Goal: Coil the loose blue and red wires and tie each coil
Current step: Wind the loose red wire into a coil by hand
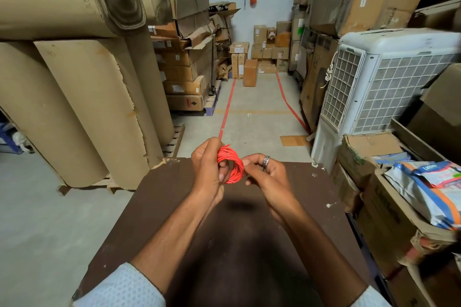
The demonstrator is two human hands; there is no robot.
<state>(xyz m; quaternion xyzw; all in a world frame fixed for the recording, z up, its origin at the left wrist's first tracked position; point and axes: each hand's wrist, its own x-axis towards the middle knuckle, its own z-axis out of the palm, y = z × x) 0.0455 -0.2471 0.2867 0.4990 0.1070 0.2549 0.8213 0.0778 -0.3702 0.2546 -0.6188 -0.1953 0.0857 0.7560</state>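
Brown tabletop (154, 207), red wire coil (230, 164) in both hands, cardboard-stacked storeroom

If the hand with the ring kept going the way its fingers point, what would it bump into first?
The right hand points leftward at the red wire coil, which its fingertips already pinch. So it would press into the coil first, then probably the left hand gripping the coil's other side.

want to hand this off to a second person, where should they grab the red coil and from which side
Grip the bundled strands on the upper far arc of the red wire coil, coming from the far side, probably. The left hand wraps its left part with fingers through the hole, and the right hand pinches its right edge, so only that arc looks free. It stands upright above the brown table.
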